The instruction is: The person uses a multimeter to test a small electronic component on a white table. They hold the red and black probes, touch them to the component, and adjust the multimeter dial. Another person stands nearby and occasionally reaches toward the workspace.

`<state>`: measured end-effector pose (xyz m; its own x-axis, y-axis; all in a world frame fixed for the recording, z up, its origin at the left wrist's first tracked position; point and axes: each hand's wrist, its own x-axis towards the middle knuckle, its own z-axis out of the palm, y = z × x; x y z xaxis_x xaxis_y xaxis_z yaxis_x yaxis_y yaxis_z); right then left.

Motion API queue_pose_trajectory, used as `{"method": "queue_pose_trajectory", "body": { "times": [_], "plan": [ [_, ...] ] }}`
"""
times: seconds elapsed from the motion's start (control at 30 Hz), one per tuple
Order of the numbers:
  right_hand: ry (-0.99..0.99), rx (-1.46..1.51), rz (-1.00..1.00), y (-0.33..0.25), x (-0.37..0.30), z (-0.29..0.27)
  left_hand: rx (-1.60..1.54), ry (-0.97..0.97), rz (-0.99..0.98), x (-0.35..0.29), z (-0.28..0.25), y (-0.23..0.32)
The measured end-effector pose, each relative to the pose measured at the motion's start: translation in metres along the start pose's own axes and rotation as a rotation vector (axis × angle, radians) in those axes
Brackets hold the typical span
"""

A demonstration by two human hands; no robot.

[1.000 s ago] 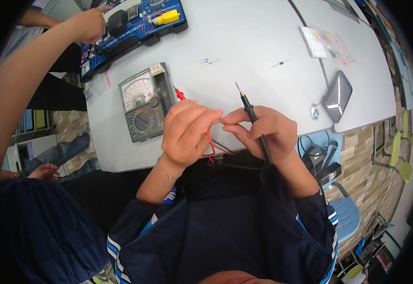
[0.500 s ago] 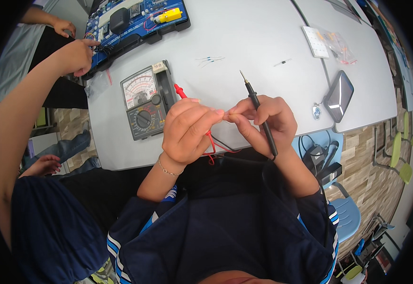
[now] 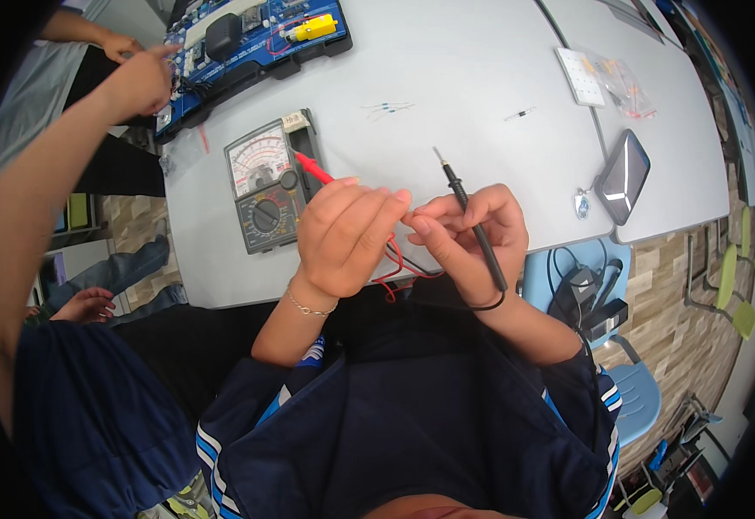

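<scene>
Beginning at the left, we see the grey analog multimeter (image 3: 265, 186) face up on the tabletop (image 3: 446, 52), between its left edge and the hands, probably set there so that dial and leads stay within reach. The red probe (image 3: 314, 169) slants out from behind the left hand (image 3: 343, 238), tip toward the tabletop's far left corner; we judge that it is tucked there to free the fingertips. That hand's fingers lie close together, bent, with forefinger and thumb apparently meeting in a pinch; what sits between them we cannot tell. Beyond the hands, nearer the far edge, thin leaded components (image 3: 388, 109) lie grouped, likely to stay clear of the work. The black probe (image 3: 490, 255) crosses the right hand (image 3: 504, 227), tip toward the far edge, held between fingers slightly parted, much like a pen. Its thumb and forefinger come nearly together beside the left fingertips; anything pinched there is too small for us to make out.
</scene>
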<state>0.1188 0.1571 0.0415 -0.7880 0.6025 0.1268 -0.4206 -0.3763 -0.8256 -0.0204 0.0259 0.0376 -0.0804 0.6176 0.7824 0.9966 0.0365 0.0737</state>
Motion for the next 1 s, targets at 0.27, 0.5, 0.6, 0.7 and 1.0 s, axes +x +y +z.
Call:
{"method": "queue_pose_trajectory", "body": {
  "times": [0.27,0.5,0.6,0.7,1.0],
  "plan": [
    [-0.059,-0.566,-0.608,0.01,0.004,-0.001,-0.034,0.022,-0.008,0.002,0.004,0.003],
    [-0.13,-0.816,-0.728,0.004,0.008,-0.002,-0.034,0.063,-0.013,0.001,0.006,0.002],
    [-0.193,-0.78,-0.763,-0.005,0.016,-0.001,-0.05,0.044,-0.013,0.001,0.004,0.0],
    [-0.162,-0.782,-0.748,-0.008,0.017,-0.011,-0.038,0.071,0.01,0.002,0.002,0.001],
    [-0.201,-0.843,-0.572,-0.02,0.025,-0.023,-0.033,0.022,0.085,0.002,0.006,-0.002]
  ]
}}
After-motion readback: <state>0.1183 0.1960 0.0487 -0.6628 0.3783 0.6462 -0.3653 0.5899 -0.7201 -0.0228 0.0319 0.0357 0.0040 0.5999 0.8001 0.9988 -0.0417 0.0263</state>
